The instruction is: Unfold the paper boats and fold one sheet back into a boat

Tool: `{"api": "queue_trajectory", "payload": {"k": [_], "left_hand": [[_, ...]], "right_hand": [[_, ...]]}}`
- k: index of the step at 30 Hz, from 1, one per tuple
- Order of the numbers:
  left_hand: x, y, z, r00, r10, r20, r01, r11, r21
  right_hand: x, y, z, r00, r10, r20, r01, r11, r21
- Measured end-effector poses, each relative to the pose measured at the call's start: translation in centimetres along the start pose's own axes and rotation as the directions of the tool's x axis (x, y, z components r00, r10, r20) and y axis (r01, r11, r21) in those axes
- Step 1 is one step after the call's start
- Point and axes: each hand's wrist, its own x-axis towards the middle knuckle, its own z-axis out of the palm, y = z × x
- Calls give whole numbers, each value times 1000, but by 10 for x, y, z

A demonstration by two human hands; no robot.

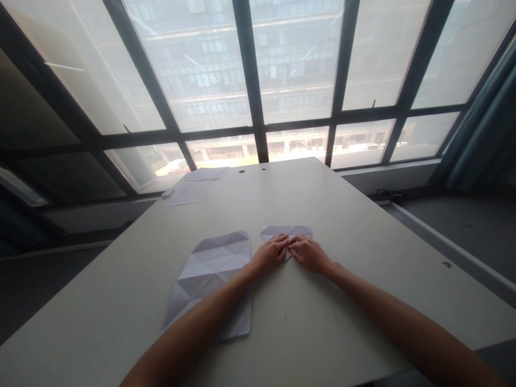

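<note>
My left hand [271, 254] and my right hand [308, 255] meet at their fingertips on a small folded white paper [286, 232], pressing it against the tabletop. Its pointed lower end shows just below my fingers, and the hands hide its middle. To the left lies a larger white sheet [209, 271] with a pattern of triangular creases. My left forearm passes over that sheet's lower right part and hides some of it.
The pale table [322, 215] narrows towards a large gridded window [258, 70] at the far end. Loose paper sheets [205, 173] and another flat sheet [187, 193] lie near its far left edge, beside a small white object [167, 193]. Dark floor lies on both sides.
</note>
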Motion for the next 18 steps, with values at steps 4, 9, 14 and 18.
{"api": "queue_trajectory", "payload": {"k": [4, 9, 14, 18], "left_hand": [[-1, 2, -4, 993, 95, 72, -95, 995, -10], [-1, 7, -10, 977, 181, 109, -178, 983, -39], [-1, 9, -13, 971, 212, 112, -206, 976, -65], [-1, 10, -13, 973, 207, 106, -200, 977, -75]], "right_hand": [[1, 10, -2, 985, 162, -55, -166, 984, -69], [0, 19, -4, 965, 231, -123, -246, 962, -122], [1, 26, 2, 950, 270, -160, -298, 934, -197], [2, 33, 9, 932, 321, -167, -354, 907, -229]]}}
